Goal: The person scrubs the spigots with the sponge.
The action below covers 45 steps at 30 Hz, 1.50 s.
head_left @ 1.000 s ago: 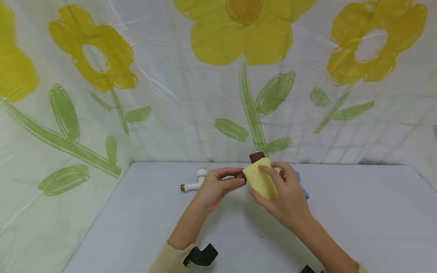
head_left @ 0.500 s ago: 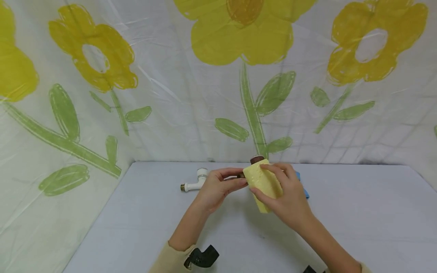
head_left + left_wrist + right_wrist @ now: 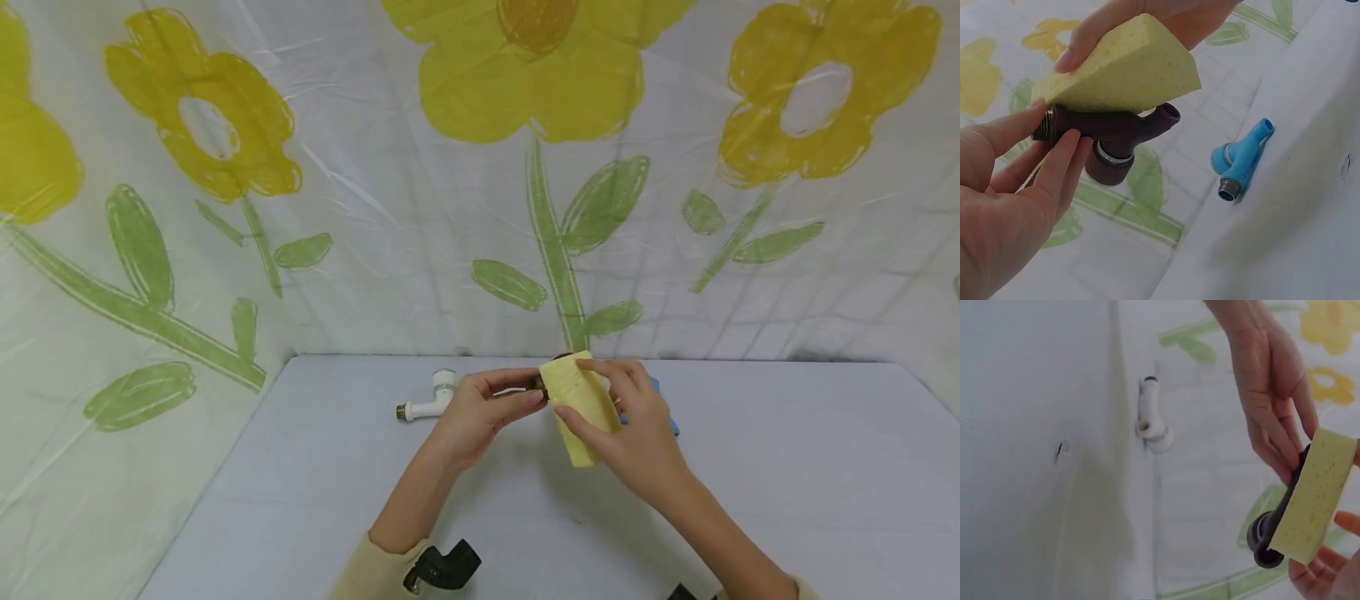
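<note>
My left hand [image 3: 467, 423] pinches the brass threaded end of a dark brown faucet [image 3: 1100, 125] between thumb and fingers, holding it above the table. In the left wrist view its round knob points downward and its spout to the right. A yellow sponge [image 3: 581, 404] lies along the faucet's body, touching it. My right hand [image 3: 637, 442] grips that sponge between thumb and fingers. From the head view, the sponge hides most of the faucet; only the threaded end and a sliver of the knob show.
On the table [image 3: 300, 500], a white faucet [image 3: 427, 408] lies behind my left hand. A blue faucet [image 3: 1244, 156] lies partly hidden behind my right hand in the head view. A flower-printed curtain [image 3: 375, 250] hangs at the table's back edge.
The faucet's brown knob, plainly showing above the sponge a second ago, has dropped almost out of sight behind it. The sponge has shifted slightly along the faucet. Both hands keep their hold.
</note>
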Tool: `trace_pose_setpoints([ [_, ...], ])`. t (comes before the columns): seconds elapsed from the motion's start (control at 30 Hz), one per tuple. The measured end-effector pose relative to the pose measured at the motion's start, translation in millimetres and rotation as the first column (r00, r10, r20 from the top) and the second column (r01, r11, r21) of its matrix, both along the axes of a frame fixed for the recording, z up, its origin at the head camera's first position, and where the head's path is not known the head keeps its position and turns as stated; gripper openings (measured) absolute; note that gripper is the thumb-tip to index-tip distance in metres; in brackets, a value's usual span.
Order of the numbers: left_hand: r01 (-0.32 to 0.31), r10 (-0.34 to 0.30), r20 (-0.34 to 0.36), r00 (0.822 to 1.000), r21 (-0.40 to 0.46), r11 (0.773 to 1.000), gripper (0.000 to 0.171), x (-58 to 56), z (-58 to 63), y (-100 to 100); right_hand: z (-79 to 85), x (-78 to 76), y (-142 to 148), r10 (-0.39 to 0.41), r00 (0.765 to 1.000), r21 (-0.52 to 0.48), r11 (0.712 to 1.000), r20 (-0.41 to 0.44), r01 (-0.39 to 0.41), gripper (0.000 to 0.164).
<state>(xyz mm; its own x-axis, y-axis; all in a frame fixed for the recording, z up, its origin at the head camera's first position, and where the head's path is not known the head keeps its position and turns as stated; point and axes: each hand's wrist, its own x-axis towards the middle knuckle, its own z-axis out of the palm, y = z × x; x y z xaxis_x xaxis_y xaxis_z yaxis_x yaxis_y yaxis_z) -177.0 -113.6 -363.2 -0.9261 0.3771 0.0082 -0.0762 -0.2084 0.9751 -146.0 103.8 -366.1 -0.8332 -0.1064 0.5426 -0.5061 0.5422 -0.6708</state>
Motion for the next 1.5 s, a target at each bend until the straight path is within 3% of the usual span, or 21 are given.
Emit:
trace_pose_setpoints([
  [0.17, -0.011, 0.01, -0.036, 0.999, -0.027, 1.0, 0.042, -0.4, -1.1, -1.7, 4.3, 1.7, 1.1, 0.055, 0.985, -0.077, 0.996, 0.161, -0.043, 0.048],
  [0.33, -0.056, 0.053, -0.064, 0.997, -0.045, 0.997, 0.039, -1.7, -5.9, 2.1, 7.0, 2.9, 2.6, 0.156, 0.962, -0.158, 0.98, 0.226, -0.122, 0.043],
  [0.6, -0.085, 0.085, -0.013, 0.996, -0.018, 0.996, 0.032, -0.2, -12.1, 9.7, 10.9, 3.2, 3.2, 0.191, 0.945, -0.212, 0.968, 0.264, -0.136, 0.04],
  [0.77, -0.062, 0.061, 0.028, 0.998, 0.055, 0.997, 0.021, -0.6, -13.8, 10.9, 10.6, 3.4, 2.6, 0.206, 0.937, -0.223, 0.964, 0.282, -0.145, 0.04],
  [1.0, -0.018, 0.018, 0.003, 1.0, 0.152, 0.988, 0.043, -2.7, -17.2, 11.0, 10.5, 4.7, 1.4, 0.221, 0.933, -0.238, 0.959, 0.283, -0.155, 0.04],
  [1.13, 0.005, -0.005, 0.004, 1.0, 0.191, 0.982, 0.044, -2.5, -17.7, 11.1, 10.3, 5.8, 1.4, 0.229, 0.93, -0.258, 0.954, 0.286, -0.155, 0.041],
  [1.33, 0.005, -0.014, 0.041, 0.999, 0.2, 0.98, 0.038, -1.7, -16.1, 9.8, 11.9, 6.5, 1.7, 0.253, 0.924, -0.277, 0.945, 0.287, -0.172, 0.041],
  [1.5, 0.022, -0.028, 0.035, 0.999, 0.154, 0.988, 0.035, -1.8, -16.3, 9.0, 12.8, 6.2, 3.4, 0.251, 0.931, -0.251, 0.95, 0.266, -0.184, 0.042],
])
